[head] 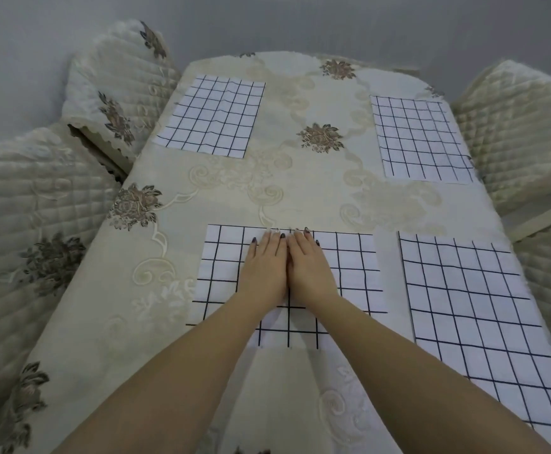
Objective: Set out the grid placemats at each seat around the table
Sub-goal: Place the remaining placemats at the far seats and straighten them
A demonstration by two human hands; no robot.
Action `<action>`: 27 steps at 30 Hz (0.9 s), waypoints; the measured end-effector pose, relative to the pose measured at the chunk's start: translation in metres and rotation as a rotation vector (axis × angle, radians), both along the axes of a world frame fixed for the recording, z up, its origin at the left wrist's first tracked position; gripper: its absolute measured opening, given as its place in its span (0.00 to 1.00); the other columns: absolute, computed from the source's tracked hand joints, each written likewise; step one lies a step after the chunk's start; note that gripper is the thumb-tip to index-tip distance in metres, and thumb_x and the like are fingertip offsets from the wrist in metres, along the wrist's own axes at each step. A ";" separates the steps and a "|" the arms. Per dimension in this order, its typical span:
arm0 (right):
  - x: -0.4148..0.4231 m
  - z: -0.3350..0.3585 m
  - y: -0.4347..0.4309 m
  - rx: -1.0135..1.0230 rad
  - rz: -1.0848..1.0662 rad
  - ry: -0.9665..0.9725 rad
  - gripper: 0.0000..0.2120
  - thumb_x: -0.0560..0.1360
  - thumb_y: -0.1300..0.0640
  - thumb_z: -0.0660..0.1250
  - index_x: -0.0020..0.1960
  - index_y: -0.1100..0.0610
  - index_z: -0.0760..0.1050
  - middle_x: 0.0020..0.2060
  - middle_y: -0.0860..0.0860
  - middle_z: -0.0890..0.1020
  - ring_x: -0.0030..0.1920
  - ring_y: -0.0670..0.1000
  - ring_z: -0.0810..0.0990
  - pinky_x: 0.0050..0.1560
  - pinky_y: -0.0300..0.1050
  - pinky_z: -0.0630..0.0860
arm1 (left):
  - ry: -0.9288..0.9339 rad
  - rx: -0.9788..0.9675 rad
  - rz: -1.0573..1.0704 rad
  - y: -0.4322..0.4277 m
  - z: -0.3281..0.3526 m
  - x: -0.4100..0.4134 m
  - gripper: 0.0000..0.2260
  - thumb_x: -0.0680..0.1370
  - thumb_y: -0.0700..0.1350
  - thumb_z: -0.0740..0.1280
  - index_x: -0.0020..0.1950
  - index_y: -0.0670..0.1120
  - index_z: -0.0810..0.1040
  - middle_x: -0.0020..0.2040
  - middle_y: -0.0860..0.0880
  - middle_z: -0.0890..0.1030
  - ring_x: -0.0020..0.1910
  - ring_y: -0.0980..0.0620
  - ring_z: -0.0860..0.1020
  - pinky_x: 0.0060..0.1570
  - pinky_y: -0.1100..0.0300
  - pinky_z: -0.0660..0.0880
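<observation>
Four grid placemats on the cloth-covered table [300, 198].
Left hand [264, 267] and right hand [310, 267] side by side — fingers flat, outstretched, gripping nothing — pressing the near-left placemat [221, 267].

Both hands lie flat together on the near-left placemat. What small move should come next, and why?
Probably slide the left hand and right hand apart, outward over the near-left placemat, to smooth it. The palms press its middle side by side, fingers at its far edge. The other three placemats already lie flat on the tablecloth.
</observation>
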State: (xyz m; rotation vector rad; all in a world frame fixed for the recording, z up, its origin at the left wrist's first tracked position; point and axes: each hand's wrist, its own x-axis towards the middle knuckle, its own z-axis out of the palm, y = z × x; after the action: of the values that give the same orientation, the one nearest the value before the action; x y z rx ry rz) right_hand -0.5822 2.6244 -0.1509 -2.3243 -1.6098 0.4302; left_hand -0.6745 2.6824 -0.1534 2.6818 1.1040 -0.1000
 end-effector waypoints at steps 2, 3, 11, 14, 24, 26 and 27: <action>0.002 -0.008 0.006 -0.055 0.001 -0.068 0.28 0.81 0.58 0.54 0.78 0.61 0.49 0.78 0.55 0.50 0.78 0.55 0.46 0.77 0.52 0.45 | 0.015 0.049 -0.014 0.004 -0.007 0.006 0.30 0.81 0.46 0.55 0.78 0.42 0.45 0.80 0.46 0.47 0.78 0.48 0.43 0.75 0.51 0.39; 0.003 -0.010 0.006 -0.080 -0.008 -0.083 0.28 0.81 0.57 0.53 0.78 0.60 0.46 0.78 0.54 0.48 0.78 0.54 0.44 0.77 0.51 0.43 | 0.010 0.053 -0.020 0.006 -0.012 0.008 0.29 0.81 0.46 0.53 0.78 0.42 0.45 0.80 0.45 0.46 0.78 0.48 0.43 0.75 0.52 0.38; 0.021 -0.026 -0.009 -0.159 -0.084 -0.201 0.33 0.79 0.37 0.38 0.78 0.54 0.39 0.78 0.46 0.41 0.78 0.47 0.39 0.76 0.54 0.36 | -0.064 0.128 0.086 0.016 -0.033 -0.011 0.30 0.79 0.57 0.42 0.78 0.47 0.53 0.78 0.47 0.57 0.78 0.49 0.53 0.76 0.45 0.45; 0.039 -0.025 -0.023 -0.216 -0.129 -0.236 0.36 0.77 0.34 0.37 0.78 0.54 0.37 0.77 0.47 0.38 0.77 0.47 0.37 0.76 0.54 0.36 | -0.059 0.137 0.130 0.022 -0.033 -0.024 0.32 0.77 0.63 0.43 0.78 0.49 0.54 0.79 0.48 0.57 0.78 0.48 0.53 0.75 0.44 0.46; 0.057 -0.008 -0.060 -0.294 -0.281 -0.201 0.33 0.80 0.40 0.38 0.78 0.57 0.38 0.78 0.52 0.40 0.78 0.51 0.38 0.76 0.54 0.37 | -0.025 0.147 0.283 0.026 -0.024 -0.087 0.33 0.78 0.61 0.42 0.79 0.45 0.52 0.79 0.44 0.54 0.78 0.44 0.49 0.74 0.39 0.41; 0.029 -0.005 -0.056 -0.216 -0.222 -0.177 0.32 0.81 0.41 0.39 0.78 0.58 0.39 0.78 0.52 0.41 0.78 0.51 0.39 0.76 0.53 0.36 | -0.043 0.159 0.212 0.007 -0.017 -0.079 0.31 0.78 0.58 0.44 0.79 0.46 0.53 0.79 0.44 0.53 0.78 0.44 0.49 0.74 0.40 0.40; 0.011 -0.004 -0.054 -0.171 -0.177 -0.168 0.32 0.80 0.41 0.38 0.78 0.58 0.40 0.78 0.53 0.42 0.78 0.51 0.40 0.76 0.53 0.35 | -0.064 0.164 0.162 -0.004 -0.015 -0.073 0.30 0.78 0.57 0.44 0.78 0.46 0.56 0.79 0.44 0.55 0.78 0.45 0.51 0.74 0.40 0.42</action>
State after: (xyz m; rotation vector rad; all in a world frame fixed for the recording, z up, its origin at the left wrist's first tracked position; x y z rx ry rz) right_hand -0.5709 2.5708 -0.1553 -2.6687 -1.4713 0.3532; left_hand -0.7477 2.6781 -0.1682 2.7002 1.3580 0.1092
